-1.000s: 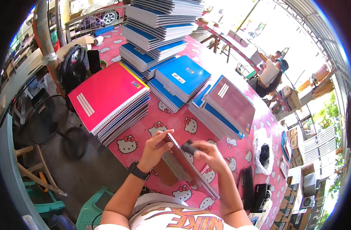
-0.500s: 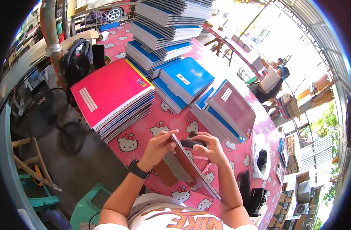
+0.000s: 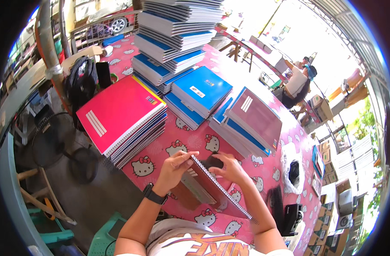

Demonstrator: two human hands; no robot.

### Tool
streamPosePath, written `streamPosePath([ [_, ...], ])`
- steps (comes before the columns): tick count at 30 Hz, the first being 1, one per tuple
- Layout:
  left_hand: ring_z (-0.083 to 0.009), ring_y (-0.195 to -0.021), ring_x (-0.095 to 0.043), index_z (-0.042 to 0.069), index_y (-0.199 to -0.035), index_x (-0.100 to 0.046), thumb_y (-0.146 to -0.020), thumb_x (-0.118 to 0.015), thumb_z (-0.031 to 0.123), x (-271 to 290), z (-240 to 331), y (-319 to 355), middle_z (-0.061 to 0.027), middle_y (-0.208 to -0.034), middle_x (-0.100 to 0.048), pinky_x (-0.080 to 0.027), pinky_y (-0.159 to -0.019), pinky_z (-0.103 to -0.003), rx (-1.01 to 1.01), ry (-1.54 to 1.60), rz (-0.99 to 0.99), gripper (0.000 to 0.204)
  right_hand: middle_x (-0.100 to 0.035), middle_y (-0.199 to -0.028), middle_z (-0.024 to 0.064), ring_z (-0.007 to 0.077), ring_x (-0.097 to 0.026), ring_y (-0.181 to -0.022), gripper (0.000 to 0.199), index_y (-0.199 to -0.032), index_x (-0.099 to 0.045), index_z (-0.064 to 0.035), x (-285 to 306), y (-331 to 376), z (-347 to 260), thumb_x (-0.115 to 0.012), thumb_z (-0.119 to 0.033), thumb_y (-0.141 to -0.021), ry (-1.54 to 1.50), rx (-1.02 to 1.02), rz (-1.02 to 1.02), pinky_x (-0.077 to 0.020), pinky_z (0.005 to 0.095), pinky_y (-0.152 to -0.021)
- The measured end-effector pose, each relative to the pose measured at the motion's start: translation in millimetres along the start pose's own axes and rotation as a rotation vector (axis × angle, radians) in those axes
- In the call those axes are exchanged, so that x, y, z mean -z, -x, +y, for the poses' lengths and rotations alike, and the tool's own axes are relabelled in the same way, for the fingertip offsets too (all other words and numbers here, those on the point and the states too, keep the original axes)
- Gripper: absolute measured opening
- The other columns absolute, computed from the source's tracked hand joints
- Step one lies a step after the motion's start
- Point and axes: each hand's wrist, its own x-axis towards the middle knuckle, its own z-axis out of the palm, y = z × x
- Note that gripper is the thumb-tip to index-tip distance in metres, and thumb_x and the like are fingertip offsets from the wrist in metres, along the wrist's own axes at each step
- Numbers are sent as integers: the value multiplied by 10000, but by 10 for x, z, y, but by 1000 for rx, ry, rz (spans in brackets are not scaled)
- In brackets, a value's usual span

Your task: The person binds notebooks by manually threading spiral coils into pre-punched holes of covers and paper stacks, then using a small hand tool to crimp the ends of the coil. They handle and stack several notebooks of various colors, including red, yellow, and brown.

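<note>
A: Status?
B: Left hand gripping spiral notebook, tilted, table 6 o'clock. Right hand fingers closed on black bit. Stacks at 12 look done; this one's still pending.

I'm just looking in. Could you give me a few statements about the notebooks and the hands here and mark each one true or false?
1. Both hands hold a spiral notebook tilted up on edge. True.
2. The left hand wears a dark wristband. True.
3. The stack to the person's left has a green cover on top. False: it is red.
4. The tablecloth is plain white. False: it is pink with cartoon cats.
5. The right hand rests flat on the blue notebook. False: it is at the held notebook.
</note>
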Motion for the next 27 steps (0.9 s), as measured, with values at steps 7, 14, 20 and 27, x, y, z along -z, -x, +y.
streamPosePath([
  [7, -91, -754, -606, 12, -965, -669, -801, -665, 11, -330, 312, 13, -31, -830, -656, -482, -674, -220, -88, -163, -100, 165, -598, -989, 131, 266, -585, -925, 341, -1106, -564, -23, 570, 444, -923, -648, -232, -849, -418, 131, 91, -474, 352, -804],
  [14, -96, -766, -648, -10, -895, -653, -781, -691, -11, -577, 399, 122, -72, -836, -691, -518, -680, -218, -75, 52, -166, 120, -578, -822, 79, 198, -587, -745, 264, -895, -581, -26, 559, 626, -1024, -731, -209, -778, -315, 43, 313, -486, 304, -653],
  [20, -131, -778, -651, 0, -872, -661, -757, -715, 1, -546, 464, 169, -93, -864, -675, -510, -665, -229, -244, -60, -257, 127, -564, -783, 75, 207, -565, -674, 219, -859, -579, -32, 589, 684, -1092, -732, -162, -770, -360, 139, 353, -474, 305, -610],
  [27, -143, -792, -627, -7, -863, -619, -760, -696, -36, -696, 484, 240, -88, -843, -648, -497, -659, -235, -321, -81, -303, 132, -541, -741, 63, 256, -531, -696, 180, -841, -562, -47, 736, 739, -1053, -698, -153, -791, -117, 337, 297, -449, 351, -610],
])
